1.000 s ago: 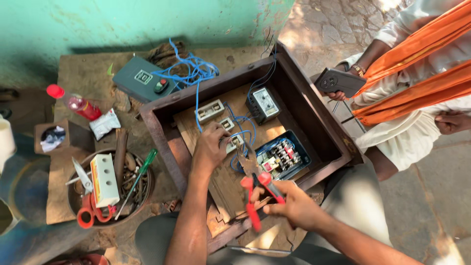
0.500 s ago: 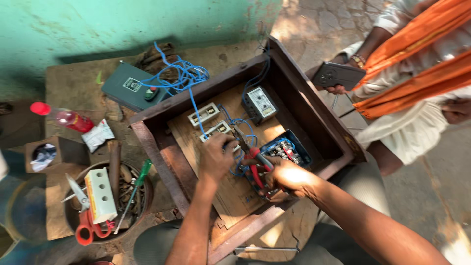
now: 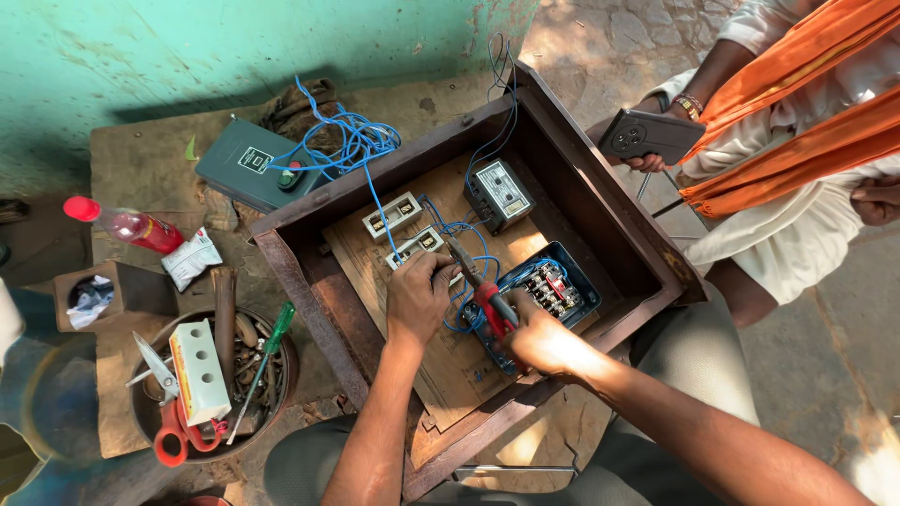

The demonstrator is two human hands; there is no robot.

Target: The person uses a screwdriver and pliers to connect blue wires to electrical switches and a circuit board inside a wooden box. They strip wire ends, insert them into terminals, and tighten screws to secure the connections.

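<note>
My right hand (image 3: 539,339) grips red-handled pliers (image 3: 480,284) whose jaws point up-left toward blue wires (image 3: 466,234) inside a rusty metal box (image 3: 309,281). My left hand (image 3: 419,292) pinches the blue wire right beside the plier jaws, next to a small white terminal block (image 3: 415,245). A second white block (image 3: 392,215) and a grey meter-like unit (image 3: 499,194) sit on the wooden board in the box. A blue-cased contactor (image 3: 555,289) lies just right of my hands.
A green switch box (image 3: 251,167) with tangled blue cable lies behind the rusty box. At left a round bowl (image 3: 150,436) holds scissors, a white block and a green screwdriver (image 3: 265,366). A red-capped bottle (image 3: 127,225) lies nearby. Another person, seated at right, holds a phone (image 3: 652,136).
My right hand has brought the pliers from the box's near edge up into the box to the blue wires. My left hand now pinches the wire by the jaws.
</note>
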